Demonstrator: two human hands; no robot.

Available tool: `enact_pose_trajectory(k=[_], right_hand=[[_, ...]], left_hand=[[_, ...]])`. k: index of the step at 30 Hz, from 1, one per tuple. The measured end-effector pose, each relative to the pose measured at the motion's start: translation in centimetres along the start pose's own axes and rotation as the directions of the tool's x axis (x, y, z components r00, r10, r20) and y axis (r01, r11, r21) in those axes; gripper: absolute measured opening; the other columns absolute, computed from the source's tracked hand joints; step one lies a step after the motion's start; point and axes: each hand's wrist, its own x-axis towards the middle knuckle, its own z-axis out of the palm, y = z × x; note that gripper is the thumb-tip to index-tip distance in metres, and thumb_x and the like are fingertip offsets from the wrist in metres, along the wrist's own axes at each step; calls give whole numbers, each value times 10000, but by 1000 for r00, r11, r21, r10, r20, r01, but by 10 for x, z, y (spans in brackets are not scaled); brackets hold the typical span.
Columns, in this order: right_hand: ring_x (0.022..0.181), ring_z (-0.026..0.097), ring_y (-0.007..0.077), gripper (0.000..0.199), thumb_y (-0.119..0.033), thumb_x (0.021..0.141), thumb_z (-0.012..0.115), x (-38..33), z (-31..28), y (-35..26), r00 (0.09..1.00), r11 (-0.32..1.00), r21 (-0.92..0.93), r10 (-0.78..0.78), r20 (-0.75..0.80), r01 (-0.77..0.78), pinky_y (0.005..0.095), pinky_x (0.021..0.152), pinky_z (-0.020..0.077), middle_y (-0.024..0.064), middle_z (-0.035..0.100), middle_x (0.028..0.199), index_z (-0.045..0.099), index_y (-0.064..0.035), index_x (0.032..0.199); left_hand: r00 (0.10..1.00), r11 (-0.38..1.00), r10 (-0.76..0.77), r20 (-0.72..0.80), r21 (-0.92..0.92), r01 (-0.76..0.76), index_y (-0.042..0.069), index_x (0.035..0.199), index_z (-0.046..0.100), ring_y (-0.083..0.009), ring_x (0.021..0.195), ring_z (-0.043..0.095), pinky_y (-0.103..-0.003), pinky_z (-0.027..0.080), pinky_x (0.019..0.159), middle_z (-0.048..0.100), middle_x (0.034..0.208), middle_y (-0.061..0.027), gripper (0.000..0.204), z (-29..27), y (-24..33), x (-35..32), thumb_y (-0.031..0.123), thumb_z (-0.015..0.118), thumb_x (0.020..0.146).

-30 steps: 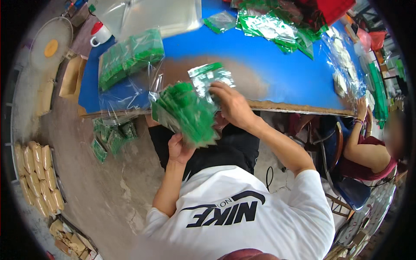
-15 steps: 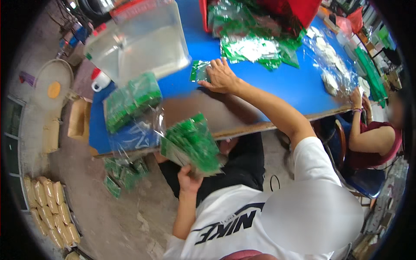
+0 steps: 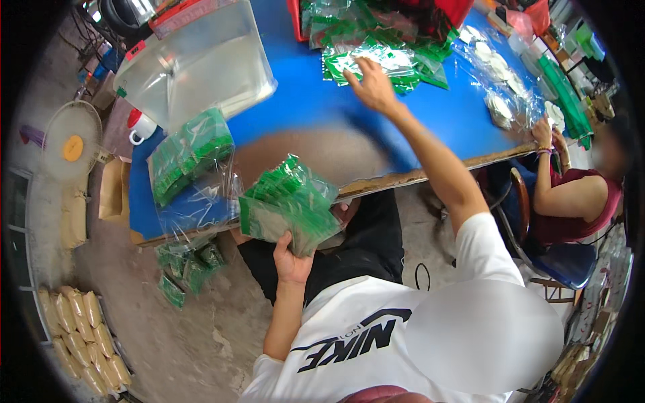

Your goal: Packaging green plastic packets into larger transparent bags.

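Note:
My left hand [image 3: 293, 262] is closed on the near edge of a fanned stack of green-and-clear plastic packets [image 3: 285, 195], held above my lap by the table's front edge. My right hand [image 3: 374, 87] reaches across the blue table [image 3: 295, 94], fingers apart, at the near side of a loose pile of similar packets [image 3: 420, 67]. Whether its fingertips touch the pile I cannot tell. The pile spills from a red bin [image 3: 295, 19]. Left of my stack, a clear bag filled with green packets [image 3: 193, 151] lies on the table.
A large clear plastic tub [image 3: 201, 74] and a red-and-white mug [image 3: 140, 126] stand at the left. More green packets [image 3: 188, 265] hang below the table edge. At the right, a co-worker [image 3: 571, 195] sits beside bags of white discs [image 3: 497, 64]. Tan bags [image 3: 84, 336] are stacked lower left.
My right hand has moved away and rightward to the pile. The single packet that lay under it no longer shows on the table. The stack in my left hand has tilted and shifted slightly.

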Motion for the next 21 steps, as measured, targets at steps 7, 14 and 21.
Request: enact_pose_trajectory(k=[7, 14, 21], right_hand=[[1457, 270, 416, 728, -626, 949, 454, -83, -26, -5, 816, 927, -106, -257, 518, 359, 625, 1179, 153, 194, 440, 1493, 503, -75, 1422], [1334, 474, 380, 584, -374, 1005, 513, -139, -79, -140, 664, 569, 709, -342, 665, -417, 458, 1136, 345, 252, 513, 1404, 438, 49, 1400], [1429, 341, 389, 1134, -398, 762, 837, -184, -59, -202, 817, 636, 653, -61, 573, -411, 439, 1163, 319, 315, 322, 1514, 148, 81, 1526]], left_hand=[[996, 995, 91, -14, 42, -90, 57, 1387, 491, -324, 1297, 517, -526, 391, 1124, 553, 1397, -123, 591, -20, 9, -8, 170, 708, 849], [998, 1000, 2, 63, 16, -3, 34, 1356, 523, -307, 1277, 535, -509, 399, 1122, 590, 1351, -114, 566, -13, 23, -3, 78, 720, 828], [974, 969, 131, -187, 234, -86, 67, 1385, 488, -283, 1267, 540, -457, 436, 1091, 577, 1347, -94, 569, 5, 3, -11, 91, 649, 839]])
